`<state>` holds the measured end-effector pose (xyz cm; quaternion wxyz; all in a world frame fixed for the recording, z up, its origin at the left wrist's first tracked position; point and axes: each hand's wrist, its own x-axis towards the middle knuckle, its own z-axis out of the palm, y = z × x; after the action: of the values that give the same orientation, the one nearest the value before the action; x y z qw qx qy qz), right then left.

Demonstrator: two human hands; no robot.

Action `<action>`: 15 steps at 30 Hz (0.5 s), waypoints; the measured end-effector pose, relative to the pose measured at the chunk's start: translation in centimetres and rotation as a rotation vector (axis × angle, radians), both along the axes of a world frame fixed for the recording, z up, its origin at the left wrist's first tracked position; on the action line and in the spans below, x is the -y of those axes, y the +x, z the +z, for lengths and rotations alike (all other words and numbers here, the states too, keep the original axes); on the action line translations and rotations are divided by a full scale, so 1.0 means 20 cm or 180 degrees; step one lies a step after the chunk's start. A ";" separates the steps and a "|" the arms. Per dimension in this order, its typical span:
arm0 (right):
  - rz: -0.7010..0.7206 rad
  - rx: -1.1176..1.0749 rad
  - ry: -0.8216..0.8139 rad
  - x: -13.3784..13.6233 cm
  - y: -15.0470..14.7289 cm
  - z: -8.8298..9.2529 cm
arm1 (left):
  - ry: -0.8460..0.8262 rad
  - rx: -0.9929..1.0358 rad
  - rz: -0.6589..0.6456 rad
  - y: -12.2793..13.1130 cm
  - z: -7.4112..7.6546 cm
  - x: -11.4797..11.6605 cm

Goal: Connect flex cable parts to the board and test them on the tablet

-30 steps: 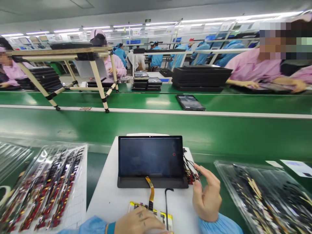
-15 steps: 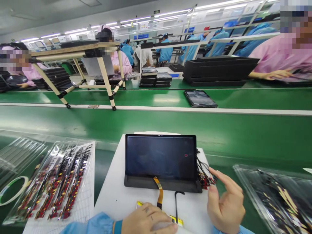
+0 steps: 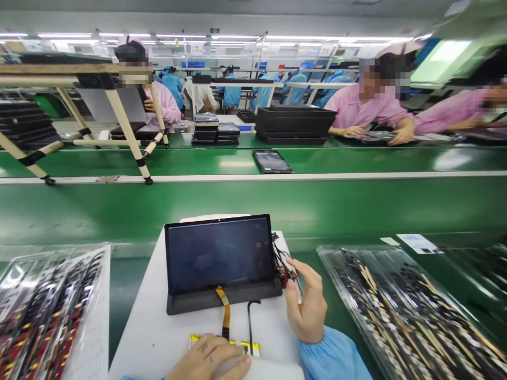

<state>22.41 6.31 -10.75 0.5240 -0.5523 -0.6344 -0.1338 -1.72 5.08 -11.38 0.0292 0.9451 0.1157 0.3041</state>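
Note:
A tablet-like screen [image 3: 219,256] with a dark display leans in a black stand on a white board [image 3: 137,327]. From its lower edge an orange flex cable [image 3: 225,311] runs down to a yellow-edged battery [image 3: 253,348], beside a thin black cable [image 3: 250,322]. My left hand [image 3: 208,359] is at the bottom, its fingers curled around the end of a white object [image 3: 273,369] whose kind I cannot make out. My right hand [image 3: 307,303] is raised, thumb and fingers apart, next to small red boards with black wires [image 3: 284,274] at the screen's right side.
Clear trays of strip-like parts lie on both sides, a left tray [image 3: 51,311] and a right tray [image 3: 412,311]. Beyond, on the green conveyor surface [image 3: 222,200], lie another tablet [image 3: 272,161] and black bins [image 3: 295,124]. Co-workers in pink sit across; a pipe-frame rack [image 3: 124,124] stands at left.
The camera view has swung right, so everything shows further left and more of the right tray appears. Both hands keep nearly the same places relative to the screen.

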 end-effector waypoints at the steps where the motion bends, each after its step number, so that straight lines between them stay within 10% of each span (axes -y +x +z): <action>1: -0.0017 0.0028 0.0002 0.00 -0.01 0.01 | 0.0038 -0.0031 0.0003 -0.01 -0.01 0.00; 15: -0.0062 0.0244 0.0122 -0.02 -0.05 0.11 | -0.0017 0.0163 0.0105 0.01 0.09 0.00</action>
<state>21.41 6.79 -8.54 0.5084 -0.5428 -0.6459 -0.1721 -1.47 5.11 -9.60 0.0297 0.9349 0.1313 0.3284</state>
